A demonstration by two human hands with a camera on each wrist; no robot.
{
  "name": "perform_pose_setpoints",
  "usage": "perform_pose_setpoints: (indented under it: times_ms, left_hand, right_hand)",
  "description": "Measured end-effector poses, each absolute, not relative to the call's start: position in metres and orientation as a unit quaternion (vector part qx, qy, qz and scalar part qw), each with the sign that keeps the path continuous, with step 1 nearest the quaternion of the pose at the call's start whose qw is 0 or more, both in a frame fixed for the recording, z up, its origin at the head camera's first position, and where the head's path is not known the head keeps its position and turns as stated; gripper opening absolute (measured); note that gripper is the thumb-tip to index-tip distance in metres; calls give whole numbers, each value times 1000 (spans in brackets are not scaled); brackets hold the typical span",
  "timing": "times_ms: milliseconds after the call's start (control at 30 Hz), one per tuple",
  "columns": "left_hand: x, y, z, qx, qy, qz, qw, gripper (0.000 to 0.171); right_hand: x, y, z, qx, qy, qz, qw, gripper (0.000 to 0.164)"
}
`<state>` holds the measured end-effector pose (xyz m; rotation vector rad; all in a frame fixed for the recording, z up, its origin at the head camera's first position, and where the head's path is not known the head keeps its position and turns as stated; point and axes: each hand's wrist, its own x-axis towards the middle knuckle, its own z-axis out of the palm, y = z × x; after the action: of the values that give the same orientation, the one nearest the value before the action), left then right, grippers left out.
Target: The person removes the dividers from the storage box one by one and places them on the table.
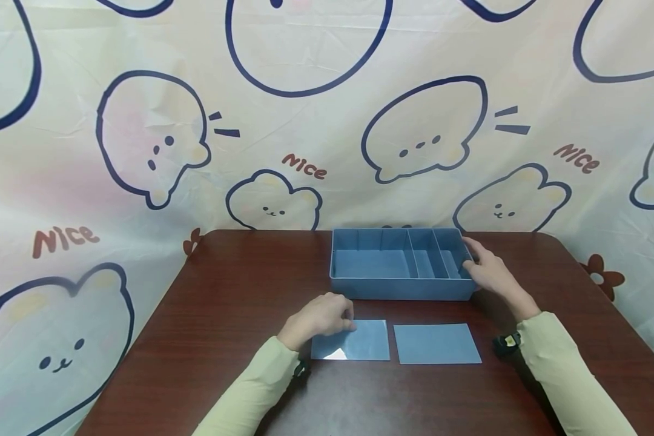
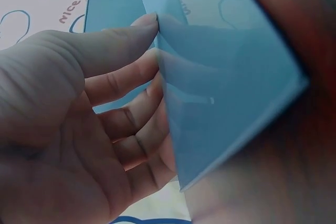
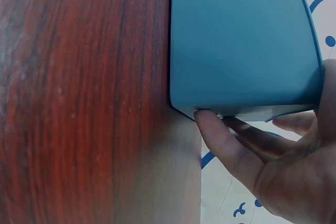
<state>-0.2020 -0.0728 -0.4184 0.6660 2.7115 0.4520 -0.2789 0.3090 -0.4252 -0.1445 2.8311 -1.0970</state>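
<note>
My left hand [image 1: 318, 315] is over the left-hand flat blue panel [image 1: 367, 340], its thumb and fingertips gathered at the panel's edge. In the left wrist view, the thumb [image 2: 121, 45] and fingers meet the edge of the glossy panel [image 2: 236, 87], which hides some fingertips. My right hand [image 1: 493, 272] grips the right end of a blue divided tray [image 1: 400, 289], with part of the hand over the rim. In the right wrist view, a finger [image 3: 226, 145] presses low on the tray's end wall [image 3: 241, 40].
A second blue panel [image 1: 438, 344] lies flat beside the first, with a narrow gap between them. The tray has one wide compartment and two narrow ones. It stands at the back of the dark wooden table [image 1: 251, 278], before a printed cloth [image 1: 327, 133].
</note>
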Motion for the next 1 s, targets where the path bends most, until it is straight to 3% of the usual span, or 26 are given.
perform_pose_setpoints:
  times_ms: [433, 1000]
  left_hand:
    - [-200, -73, -418, 250, 944, 158, 146, 9]
    - [-204, -74, -408, 278, 931, 216, 93, 10]
  right_hand:
    - [-278, 308, -424, -53, 929, -363, 53, 65]
    - [-279, 309, -427, -51, 929, -363, 50, 65]
